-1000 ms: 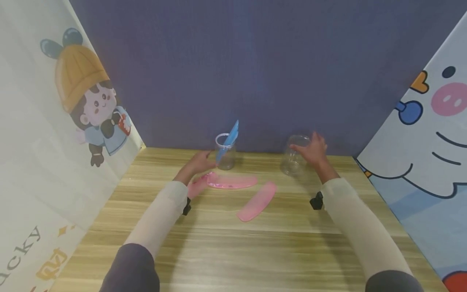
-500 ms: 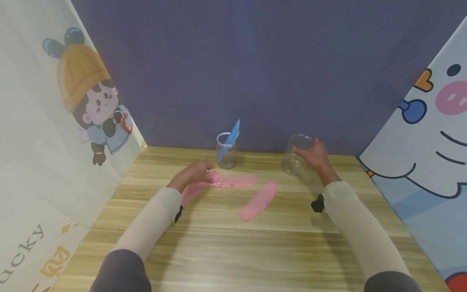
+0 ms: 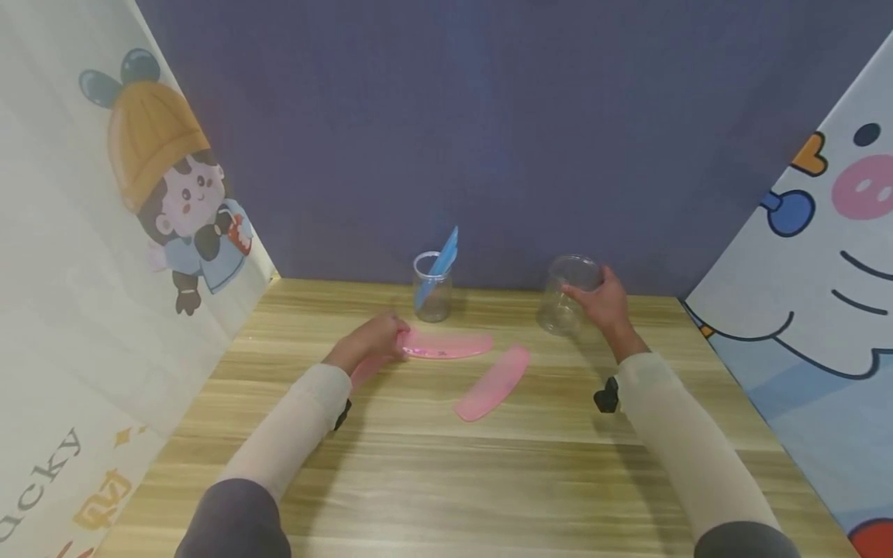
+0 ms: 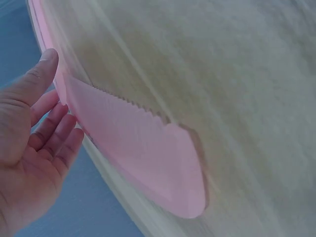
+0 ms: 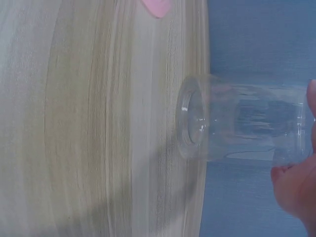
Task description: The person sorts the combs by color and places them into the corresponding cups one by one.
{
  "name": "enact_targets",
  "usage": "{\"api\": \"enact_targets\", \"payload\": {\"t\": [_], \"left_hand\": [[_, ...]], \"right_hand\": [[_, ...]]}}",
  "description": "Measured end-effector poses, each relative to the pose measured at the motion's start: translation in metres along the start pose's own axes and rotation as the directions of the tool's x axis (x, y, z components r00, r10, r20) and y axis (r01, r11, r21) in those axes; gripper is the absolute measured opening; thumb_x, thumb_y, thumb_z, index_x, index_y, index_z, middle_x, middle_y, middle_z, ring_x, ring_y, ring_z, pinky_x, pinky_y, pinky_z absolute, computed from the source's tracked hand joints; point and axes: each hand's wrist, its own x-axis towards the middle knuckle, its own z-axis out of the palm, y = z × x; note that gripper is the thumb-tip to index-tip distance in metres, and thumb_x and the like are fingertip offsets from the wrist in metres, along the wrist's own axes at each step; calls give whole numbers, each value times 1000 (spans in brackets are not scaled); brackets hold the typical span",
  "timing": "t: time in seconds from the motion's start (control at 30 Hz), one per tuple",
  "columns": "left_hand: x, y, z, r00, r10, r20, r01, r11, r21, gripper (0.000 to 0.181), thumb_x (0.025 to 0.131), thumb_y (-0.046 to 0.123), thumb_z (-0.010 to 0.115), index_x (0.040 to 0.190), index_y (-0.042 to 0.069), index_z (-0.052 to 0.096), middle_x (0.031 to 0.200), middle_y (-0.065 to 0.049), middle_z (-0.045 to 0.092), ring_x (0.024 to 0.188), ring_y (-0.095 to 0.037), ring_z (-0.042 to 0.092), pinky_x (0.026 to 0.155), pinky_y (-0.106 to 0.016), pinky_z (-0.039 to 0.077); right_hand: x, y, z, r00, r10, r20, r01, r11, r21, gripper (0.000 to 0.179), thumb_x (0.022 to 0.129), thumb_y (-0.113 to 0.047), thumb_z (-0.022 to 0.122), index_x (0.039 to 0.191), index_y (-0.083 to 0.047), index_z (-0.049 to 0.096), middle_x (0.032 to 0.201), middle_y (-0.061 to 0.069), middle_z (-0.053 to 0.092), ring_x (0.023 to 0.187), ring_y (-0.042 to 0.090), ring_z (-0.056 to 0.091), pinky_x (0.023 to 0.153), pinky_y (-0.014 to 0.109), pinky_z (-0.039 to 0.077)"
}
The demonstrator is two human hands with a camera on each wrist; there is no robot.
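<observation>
In the head view my left hand (image 3: 377, 338) is at the left end of a pink comb (image 3: 453, 346) that lies crosswise on the table, thumb and fingers about that end. Partly under this hand lies another pink comb (image 4: 143, 148), its teeth showing in the left wrist view. A third pink comb (image 3: 492, 384) lies slantwise to the right. With thumb and fingers my right hand (image 3: 605, 304) grips a clear plastic cup (image 5: 247, 123) near its rim. The cup has nothing in it.
Behind the left hand stands a smaller clear cup (image 3: 434, 306) with a blue comb-shaped piece (image 3: 439, 267) leaning in it. A dark blue panel (image 3: 488, 139) rises along the back edge of the wooden table (image 3: 446, 488). Printed sheets flank both sides.
My left hand has drawn back from the small cup down to the end of the crosswise pink comb. My right hand has closed on the large cup, which stays in place.
</observation>
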Motion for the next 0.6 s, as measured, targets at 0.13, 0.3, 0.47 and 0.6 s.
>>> {"api": "enact_targets", "payload": {"t": [0.13,0.3,0.47,0.6], "left_hand": [[2,0,1,1000,10,-8,-10,999,46,55,77,21,89,124,-2,70,122,-17,70,115,-34,63,104,-43,54],[2,1,2,1000,-7,-10,8,999,40,54,78,17,87,126,-1,69,124,-17,68,116,-34,62,105,-44,53],[-1,3,2,999,-31,-4,31,999,14,53,80,16,85,128,-1,68,127,-18,66,120,-35,60,107,-45,52],[-2,4,1,999,-33,-2,33,999,10,51,81,16,85,127,-1,68,127,-17,67,120,-34,60,107,-45,52]], "right_hand": [[-3,0,-1,1000,2,-11,-1,1000,31,104,87,-38,82,157,8,22,151,38,41,140,51,44,118,57,39],[-7,-1,-2,1000,25,-11,-24,996,84,104,86,-35,82,159,6,20,153,36,40,141,49,43,119,55,39],[-12,-1,-4,999,37,-13,-35,995,93,102,87,-34,82,159,4,21,156,34,37,144,47,41,121,53,38],[-15,-1,-4,999,51,-12,-49,993,111,102,87,-35,82,160,2,21,157,33,36,145,46,40,121,53,38]]}}
